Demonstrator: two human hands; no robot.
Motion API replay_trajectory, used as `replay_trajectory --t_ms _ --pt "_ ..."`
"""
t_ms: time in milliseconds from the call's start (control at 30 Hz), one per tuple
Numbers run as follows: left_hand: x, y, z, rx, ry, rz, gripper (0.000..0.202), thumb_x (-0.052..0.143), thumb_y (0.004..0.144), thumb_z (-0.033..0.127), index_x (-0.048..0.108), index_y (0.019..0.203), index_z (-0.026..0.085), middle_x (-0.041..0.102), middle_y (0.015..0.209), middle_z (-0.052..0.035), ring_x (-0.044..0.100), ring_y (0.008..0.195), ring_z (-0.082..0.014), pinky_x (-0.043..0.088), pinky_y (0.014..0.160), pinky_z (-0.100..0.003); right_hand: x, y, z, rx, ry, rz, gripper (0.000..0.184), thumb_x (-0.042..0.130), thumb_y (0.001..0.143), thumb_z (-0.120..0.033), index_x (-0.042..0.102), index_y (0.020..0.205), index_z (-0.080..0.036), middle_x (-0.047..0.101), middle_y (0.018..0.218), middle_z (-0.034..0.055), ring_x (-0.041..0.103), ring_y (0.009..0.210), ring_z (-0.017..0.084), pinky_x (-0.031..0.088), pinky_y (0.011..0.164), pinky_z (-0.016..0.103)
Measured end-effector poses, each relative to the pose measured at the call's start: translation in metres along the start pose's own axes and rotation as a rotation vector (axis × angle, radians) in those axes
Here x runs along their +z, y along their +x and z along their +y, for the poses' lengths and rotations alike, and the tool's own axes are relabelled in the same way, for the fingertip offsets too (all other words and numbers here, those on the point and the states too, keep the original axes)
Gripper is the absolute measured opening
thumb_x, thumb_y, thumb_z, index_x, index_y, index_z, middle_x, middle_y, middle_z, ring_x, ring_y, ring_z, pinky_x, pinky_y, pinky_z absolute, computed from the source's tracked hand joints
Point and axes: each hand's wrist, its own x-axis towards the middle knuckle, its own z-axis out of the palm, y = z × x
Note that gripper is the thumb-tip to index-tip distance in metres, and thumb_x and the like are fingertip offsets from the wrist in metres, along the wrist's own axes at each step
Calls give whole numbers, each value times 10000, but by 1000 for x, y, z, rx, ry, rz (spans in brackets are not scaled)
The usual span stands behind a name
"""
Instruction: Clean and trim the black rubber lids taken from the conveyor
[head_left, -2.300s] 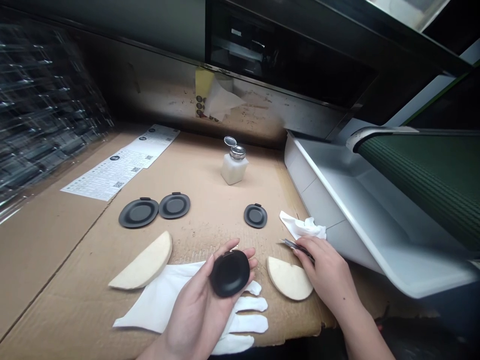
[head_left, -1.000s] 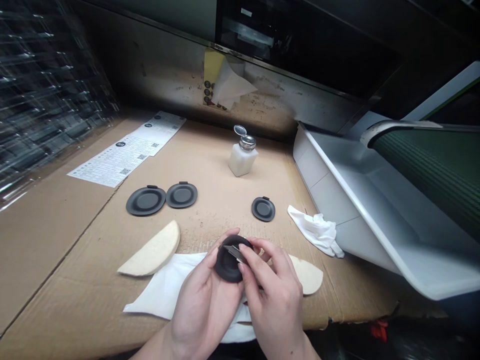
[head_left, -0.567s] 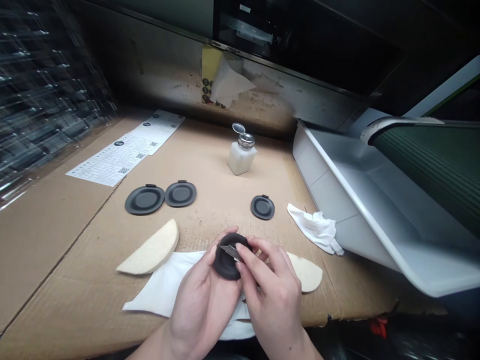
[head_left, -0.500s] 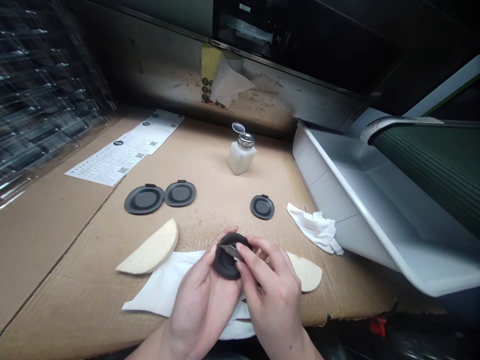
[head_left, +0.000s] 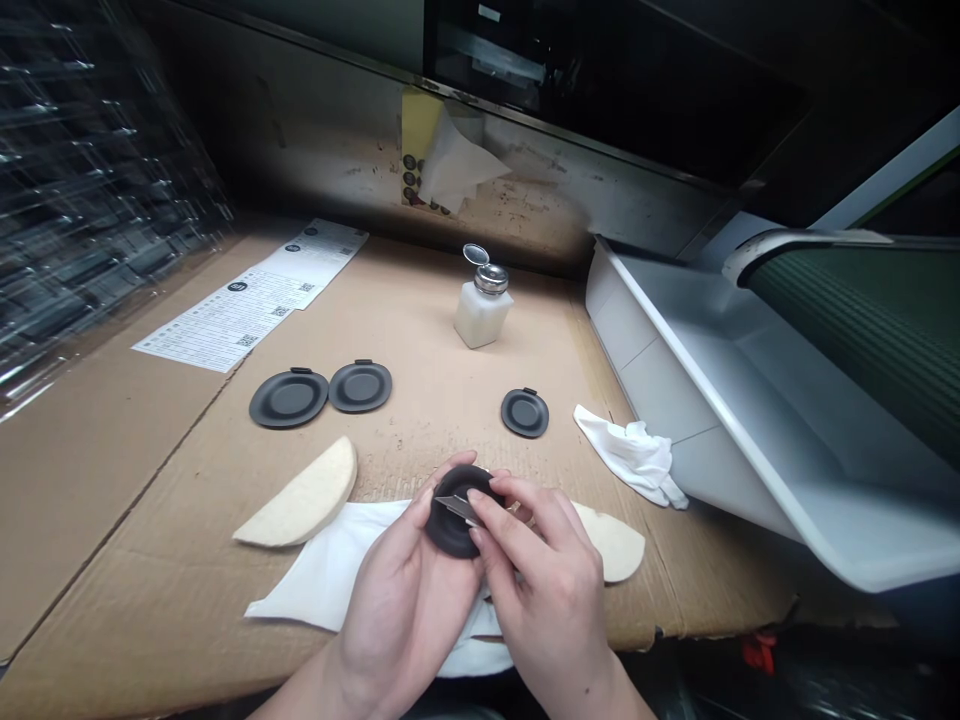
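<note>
Workpiece: black round disc point(head_left: 444, 535), held above the white glove, between both hands, tilted with its face toward the right hand.
Left hand: left hand point(head_left: 397, 590) cups the disc from below and behind; fingers closed around its rim.
Right hand: right hand point(head_left: 544, 590) in a narrow pinch on a narrow steel blade point(head_left: 454, 508).
Blade: tip rests on the disc's face; handle hidden by the fingers.
Under the hands: white glove point(head_left: 330, 570), flat on the desk.
Beside the hands: cream foam half-discs point(head_left: 300, 495) point(head_left: 619, 543), one on each side.
Farther ahead: three dark round lids point(head_left: 289, 398) point(head_left: 360, 387) point(head_left: 525, 412); white dispensing bottle point(head_left: 480, 318), metal cap flipped open.
Right: crumpled white cloth point(head_left: 634, 458), near a white plastic tray point(head_left: 637, 340).
Left: printed sheets point(head_left: 232, 322) with QR codes.
Surface: cardboard-covered desk point(head_left: 127, 500).
</note>
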Motion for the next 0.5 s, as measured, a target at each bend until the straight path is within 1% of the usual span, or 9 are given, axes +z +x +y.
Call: replay_trajectory --t_ms 100,200,300,367,433,500 --pt "0 -1 0 1 5 14 297 390 883 230 658 990 156 679 1012 -73 579 1031 -204 393 981 -369 -2 0 0 4 28 -10 265 531 825 -137 654 1043 -226 606 1063 60 559 906 172 509 762 299" --pt "1 -1 1 -1 24 27 280 414 880 250 634 1032 167 669 1022 -92 570 1042 -205 429 921 -344 -11 2 6 53 48 -2 252 515 840 -153 642 1046 -224 610 1051 53 570 937 159 498 804 276" --pt "4 -2 2 18 84 24 282 435 878 310 589 1106 246 661 1030 -99 590 991 -236 466 819 -364 -28 4 29 131 -44 17 224 482 865 -199 622 1039 -217 620 1025 51 577 955 164 486 827 284" --pt "5 -3 2 29 127 34 281 442 870 357 582 1104 287 653 1035 -94 607 920 -246 476 745 -355 -39 3 50 166 -144 -23 213 453 879 -227 611 1023 -221 625 1016 50 579 952 180 483 827 318" --pt "5 -3 2 27 143 35 289 439 860 412 613 1045 273 650 1028 -97 609 866 -242 476 697 -337 -49 1 69 188 -240 -95 213 437 883 -228 600 1021 -225 628 1010 49 581 937 192 483 814 340" --pt "4 -3 2 -10 142 15 334 422 855 457 647 971 238 654 1005 -109 604 867 -242 478 709 -338 -57 0 82 193 -313 -176 202 445 874 -208 604 996 -227 629 994 42 582 912 196 485 783 337"
